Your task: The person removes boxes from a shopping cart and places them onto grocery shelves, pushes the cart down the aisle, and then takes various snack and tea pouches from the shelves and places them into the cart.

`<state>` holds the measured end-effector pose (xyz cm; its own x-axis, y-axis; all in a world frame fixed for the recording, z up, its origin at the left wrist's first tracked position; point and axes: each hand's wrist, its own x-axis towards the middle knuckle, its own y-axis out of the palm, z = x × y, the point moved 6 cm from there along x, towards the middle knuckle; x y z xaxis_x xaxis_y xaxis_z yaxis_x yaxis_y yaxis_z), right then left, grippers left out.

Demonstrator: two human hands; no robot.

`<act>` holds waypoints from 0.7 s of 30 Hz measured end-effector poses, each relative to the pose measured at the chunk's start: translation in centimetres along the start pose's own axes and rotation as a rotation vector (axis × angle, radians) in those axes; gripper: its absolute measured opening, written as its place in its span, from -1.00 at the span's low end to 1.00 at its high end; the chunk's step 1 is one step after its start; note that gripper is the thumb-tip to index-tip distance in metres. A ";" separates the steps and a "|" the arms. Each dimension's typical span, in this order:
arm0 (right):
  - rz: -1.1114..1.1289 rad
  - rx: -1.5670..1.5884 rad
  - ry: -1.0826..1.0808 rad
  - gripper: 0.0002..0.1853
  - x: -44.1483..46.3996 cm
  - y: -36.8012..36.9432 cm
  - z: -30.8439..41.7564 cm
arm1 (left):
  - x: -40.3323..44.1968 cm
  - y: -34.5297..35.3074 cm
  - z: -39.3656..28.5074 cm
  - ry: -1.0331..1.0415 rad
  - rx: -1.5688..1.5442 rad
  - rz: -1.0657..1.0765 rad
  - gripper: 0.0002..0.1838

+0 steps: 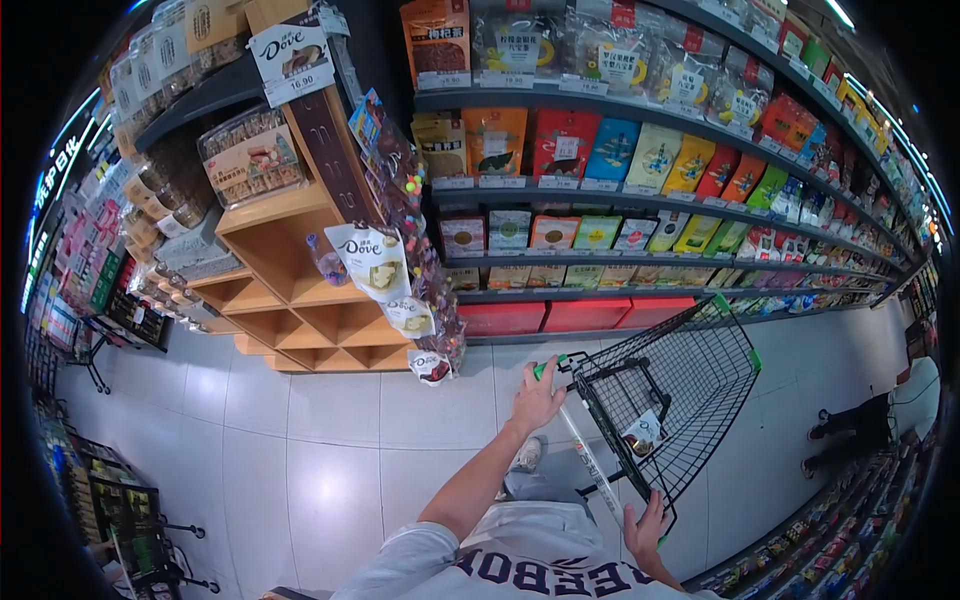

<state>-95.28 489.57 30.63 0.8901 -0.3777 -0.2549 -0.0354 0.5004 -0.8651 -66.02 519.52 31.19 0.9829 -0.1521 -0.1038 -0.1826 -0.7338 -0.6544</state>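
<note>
A black wire shopping cart [690,370] with green corner pieces stands at an angle in front of me. My left hand [538,398] is closed around the far end of its handlebar [585,455], by the green end piece. At the near end of the bar, my right hand [648,526] grips the cart, its thumb toward the handle and its fingers curled over the side. Inside the basket lies a white and brown pouch [645,433], seen through the wires. Both forearms reach out from my white shirt.
Long shelves [600,190] of bagged goods run across the aisle's far side. A wooden display unit [290,290] holds boxed packs, with hanging Dove pouches [370,260] at its edge. Another person [880,410] stands at the right. A second cart [135,520] is at lower left.
</note>
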 end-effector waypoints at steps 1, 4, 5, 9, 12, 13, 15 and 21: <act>-0.016 -0.031 -0.010 -0.08 0.4 -0.1 0.6 | 0.5 -0.1 0.0 -0.005 0.000 0.012 -0.18; -0.068 -0.119 -0.067 -0.09 0.9 -0.5 3.0 | 2.0 0.5 0.7 0.038 -0.012 -0.043 -0.18; -0.089 -0.070 -0.098 -0.09 1.6 -0.7 4.8 | 2.4 0.1 0.5 0.052 -0.006 -0.060 -0.18; -0.144 0.152 -0.278 -0.08 5.8 0.7 9.7 | 3.4 -0.8 0.1 -0.002 0.065 0.002 -0.15; -0.125 0.193 -0.394 -0.03 9.6 1.1 15.1 | 4.5 -1.8 -0.6 -0.016 0.229 0.074 -0.07; -0.118 0.230 -0.370 -0.04 10.6 1.3 15.9 | 5.4 -2.7 -1.0 0.039 0.166 0.025 -0.05; -0.102 0.294 -0.324 -0.05 12.9 1.6 16.8 | 7.6 -4.6 -1.8 0.151 0.034 -0.072 -0.01; -0.206 0.208 -0.342 -0.24 14.8 2.4 17.5 | 16.2 -24.4 -11.7 0.422 -0.057 -0.747 -0.21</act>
<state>-74.24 498.80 32.35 0.9692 -0.2243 0.1014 0.2195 0.6012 -0.7684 -45.88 527.17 54.24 0.7569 0.1593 0.6339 0.4974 -0.7696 -0.4004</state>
